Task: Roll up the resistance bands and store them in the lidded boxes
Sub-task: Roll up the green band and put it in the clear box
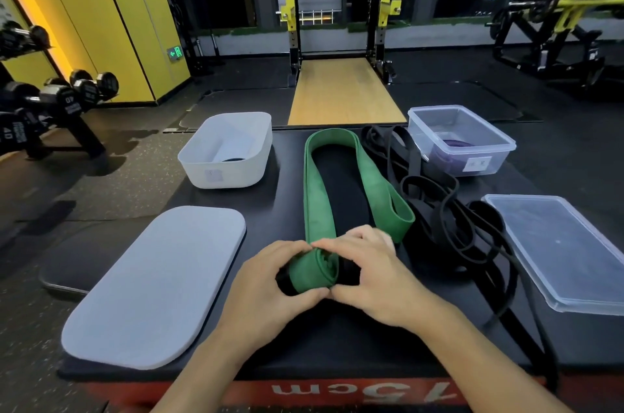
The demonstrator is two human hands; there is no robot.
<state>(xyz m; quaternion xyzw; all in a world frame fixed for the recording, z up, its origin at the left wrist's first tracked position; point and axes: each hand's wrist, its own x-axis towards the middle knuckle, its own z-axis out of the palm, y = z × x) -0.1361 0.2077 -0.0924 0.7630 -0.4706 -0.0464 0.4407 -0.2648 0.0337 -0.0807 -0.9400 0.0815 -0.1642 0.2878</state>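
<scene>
At lower centre, the left hand (270, 281) and right hand (374, 277) clamp the started roll of the green resistance band (317, 196), fingers curled over it, thumbs meeting on its near side. Its loose length loops toward upper centre. Rolling should go best with edges aligned and tension even.

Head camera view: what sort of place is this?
Almost certainly a gym. A dumbbell rack stands at the left, a yellow-and-black power rack over a wooden platform straight ahead, and a plate-loaded machine at the far right.
</scene>
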